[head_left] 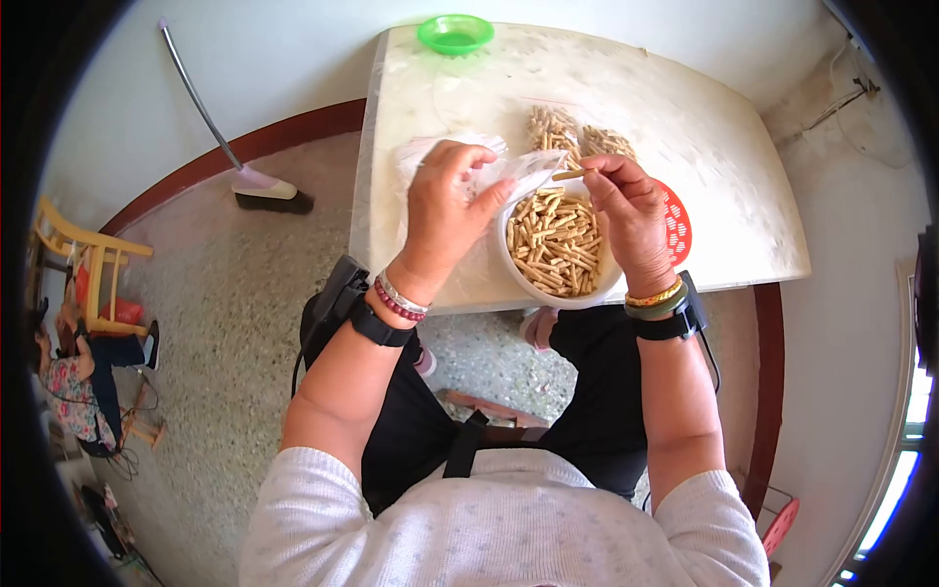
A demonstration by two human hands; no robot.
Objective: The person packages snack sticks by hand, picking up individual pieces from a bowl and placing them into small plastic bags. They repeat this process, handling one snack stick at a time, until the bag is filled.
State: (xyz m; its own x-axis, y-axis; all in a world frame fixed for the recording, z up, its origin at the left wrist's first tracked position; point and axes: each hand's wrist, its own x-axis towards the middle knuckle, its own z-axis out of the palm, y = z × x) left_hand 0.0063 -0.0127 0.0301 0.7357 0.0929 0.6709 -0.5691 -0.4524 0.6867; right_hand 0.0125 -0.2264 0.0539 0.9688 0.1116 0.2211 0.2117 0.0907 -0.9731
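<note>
My left hand is at the left of a white bowl, its thumb and fingers curved around the edge of a clear plastic bag. Short tan sticks fill much of the bowl. Above the bowl's right side, my right hand pinches one tan stick between thumb and fingers, with the stick's tip at the bag's opening. Behind the bowl lie two filled clear bags of sticks, partly hidden by the hands. More clear plastic bags lie behind my left hand.
The pale table holds a green bowl at its back edge and a red perforated disc at the right. A broom leans on the wall at left. Another person sits near a wooden chair.
</note>
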